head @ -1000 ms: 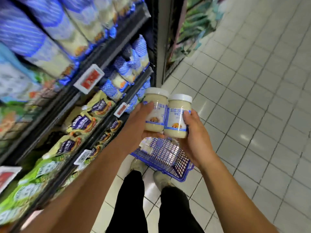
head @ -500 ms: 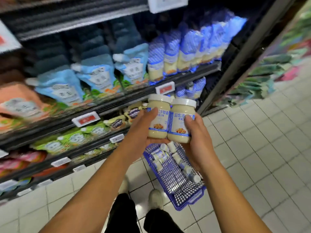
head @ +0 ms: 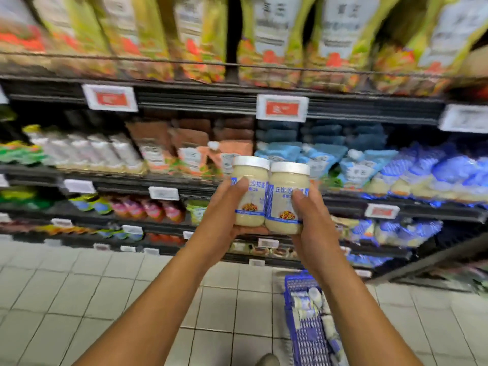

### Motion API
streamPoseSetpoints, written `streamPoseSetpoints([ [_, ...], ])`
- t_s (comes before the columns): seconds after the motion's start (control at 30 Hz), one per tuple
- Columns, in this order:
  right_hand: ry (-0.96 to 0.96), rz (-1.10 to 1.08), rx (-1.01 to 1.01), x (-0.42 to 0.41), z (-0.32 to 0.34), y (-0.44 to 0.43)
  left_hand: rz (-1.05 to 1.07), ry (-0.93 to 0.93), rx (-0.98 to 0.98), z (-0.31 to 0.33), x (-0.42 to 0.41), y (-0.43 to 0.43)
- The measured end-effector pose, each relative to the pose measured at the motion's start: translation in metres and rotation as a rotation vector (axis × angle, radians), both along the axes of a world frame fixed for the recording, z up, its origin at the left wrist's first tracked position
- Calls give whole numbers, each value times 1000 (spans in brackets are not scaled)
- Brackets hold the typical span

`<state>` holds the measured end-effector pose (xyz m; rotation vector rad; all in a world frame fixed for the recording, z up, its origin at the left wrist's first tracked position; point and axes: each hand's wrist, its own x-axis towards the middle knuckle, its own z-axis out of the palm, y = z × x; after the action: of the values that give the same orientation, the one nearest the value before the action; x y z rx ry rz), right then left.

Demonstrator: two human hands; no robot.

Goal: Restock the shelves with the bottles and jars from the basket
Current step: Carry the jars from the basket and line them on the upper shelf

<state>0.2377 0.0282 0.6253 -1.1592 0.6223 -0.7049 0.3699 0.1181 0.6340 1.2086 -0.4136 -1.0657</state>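
Left hand (head: pixel 223 223) round upright jar (head: pixel 250 173)

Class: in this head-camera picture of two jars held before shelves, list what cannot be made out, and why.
Head view throughout.
Print on the price tag: motion blur.
Labels of the left jar and right jar: partly covered by thumbs of the left hand and right hand.
Contents of the basket: cut by the bottom edge and right forearm, uncountable.

Bare forearms, left hand (head: pixel 224 216) and right hand (head: pixel 315 228); one greyish shoe toe (head: pixel 267 360) below
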Motion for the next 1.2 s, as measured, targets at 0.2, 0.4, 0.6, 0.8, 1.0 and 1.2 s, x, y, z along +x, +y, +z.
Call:
streamPoseSetpoints([
  [0.2, -107, 143, -65, 82, 33, 64, 142, -55, -73, 30, 63, 83],
  [0.4, -192, 252, -142, 151, 75, 123, 221, -183, -136, 72, 118, 156],
  [0.6, -242, 314, -230, 211, 124, 168, 307, -265, -229, 120, 166, 210],
  [0.8, -336, 348, -267, 258, 170, 199, 374, -366, -316, 162, 205, 241],
  [1.0, -372, 349, -344, 287, 207, 206, 360, -444, -412, 191, 238, 246],
  [1.2, -404, 328, -424, 319, 242, 184, 337, -490, -495, 222, 272, 223],
])
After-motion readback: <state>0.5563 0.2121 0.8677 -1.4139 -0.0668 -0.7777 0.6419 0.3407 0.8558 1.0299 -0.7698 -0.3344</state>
